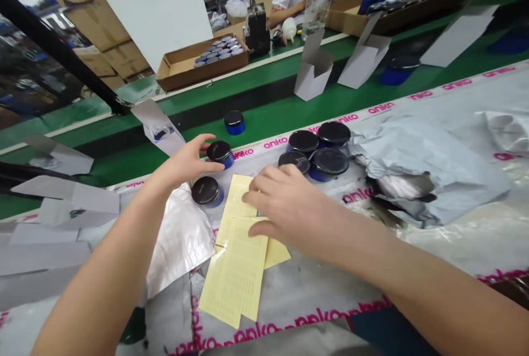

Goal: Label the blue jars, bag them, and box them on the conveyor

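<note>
My left hand (188, 160) has its thumb and fingers around a blue jar with a black lid (220, 152) at the table's far edge. Nearer to me stands a second such jar (205, 190). My right hand (285, 207) is over yellow label sheets (237, 268), its fingers bent and its thumb apart from them. A small dark patch shows beneath the palm; I cannot make out what it is. Just beyond that hand, several black-lidded jars (330, 162) stand close together. A white foam pouch (182, 240) lies left of the sheets.
Behind the table runs a green conveyor belt (264, 105) carrying a jar (234, 122) and open white boxes (314, 75). A torn grey plastic bag (446, 168) lies at right. Flattened white cartons (78, 201) are at left. Cardboard trays (177, 72) and a co-worker's arm (289, 11) are across the belt.
</note>
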### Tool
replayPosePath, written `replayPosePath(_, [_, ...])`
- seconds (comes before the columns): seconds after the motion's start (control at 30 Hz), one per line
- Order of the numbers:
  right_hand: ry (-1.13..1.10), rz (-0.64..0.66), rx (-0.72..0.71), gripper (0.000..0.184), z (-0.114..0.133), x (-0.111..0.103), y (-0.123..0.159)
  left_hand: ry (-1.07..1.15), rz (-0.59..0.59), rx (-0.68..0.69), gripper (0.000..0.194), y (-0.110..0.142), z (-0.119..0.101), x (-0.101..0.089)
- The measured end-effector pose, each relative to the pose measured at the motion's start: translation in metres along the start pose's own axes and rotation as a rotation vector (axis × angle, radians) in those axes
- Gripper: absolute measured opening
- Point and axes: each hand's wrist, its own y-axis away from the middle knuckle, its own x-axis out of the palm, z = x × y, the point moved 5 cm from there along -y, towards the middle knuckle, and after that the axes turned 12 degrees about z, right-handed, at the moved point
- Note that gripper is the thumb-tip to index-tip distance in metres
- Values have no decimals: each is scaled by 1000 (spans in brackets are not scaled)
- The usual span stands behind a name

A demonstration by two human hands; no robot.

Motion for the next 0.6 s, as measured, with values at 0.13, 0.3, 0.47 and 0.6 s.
replayPosePath(0.13, [136, 62, -76, 28, 12, 21, -6, -124, -176, 180, 54, 60, -21, -4])
replayPosePath(0.3, [-188, 27, -138, 32, 4, 17, -1, 113, 128, 271, 75, 126, -17, 62])
replayPosePath(0.47, [-422, 75, -20, 22, -2, 10, 1, 674, 69, 104, 50, 130, 11, 108])
replayPosePath(0.6, [-519, 94, 31, 24, 5, 10, -2, 854, 39, 31, 26, 126, 16, 113])
